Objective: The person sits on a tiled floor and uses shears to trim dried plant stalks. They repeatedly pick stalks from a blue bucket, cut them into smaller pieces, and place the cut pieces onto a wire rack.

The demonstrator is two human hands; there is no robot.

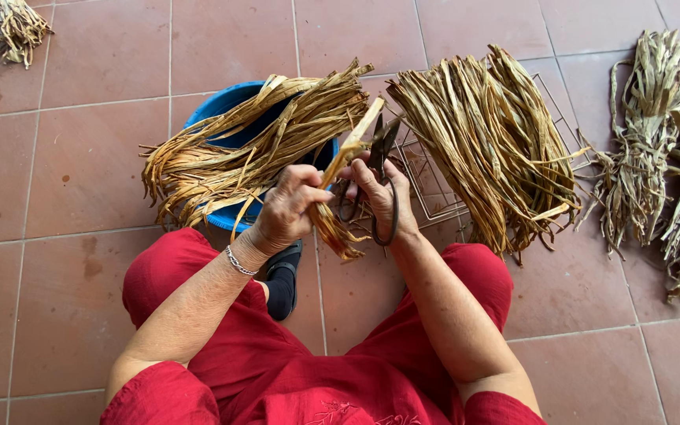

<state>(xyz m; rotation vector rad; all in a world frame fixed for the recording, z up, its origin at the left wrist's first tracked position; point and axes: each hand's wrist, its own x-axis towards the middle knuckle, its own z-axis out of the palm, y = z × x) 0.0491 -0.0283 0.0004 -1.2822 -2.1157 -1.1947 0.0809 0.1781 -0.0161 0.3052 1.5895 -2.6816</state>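
**A:** Dried leaf strip (pixel 345 161) is right in the middle, pinched in the left hand (pixel 289 212), with its frayed end hanging below the fist. The right hand (pixel 379 197) is closed through the loops of dark scissors (pixel 379 169), whose blades are up against the strip.

**B:** How much looks done?

**A:** Hard to call. One bundle (pixel 253 149) lies across the blue basin (pixel 222 114) just beyond the left hand, and a neater bundle (pixel 489 145) sits on a wire rack (pixel 434 193) beyond the right. Rougher bunches (pixel 663 157) lie farther right, so I'd guess plenty is left.

**B:** Anything in the way?

**A:** Not really, just a foot in a black sock (pixel 281 279) under the hands.
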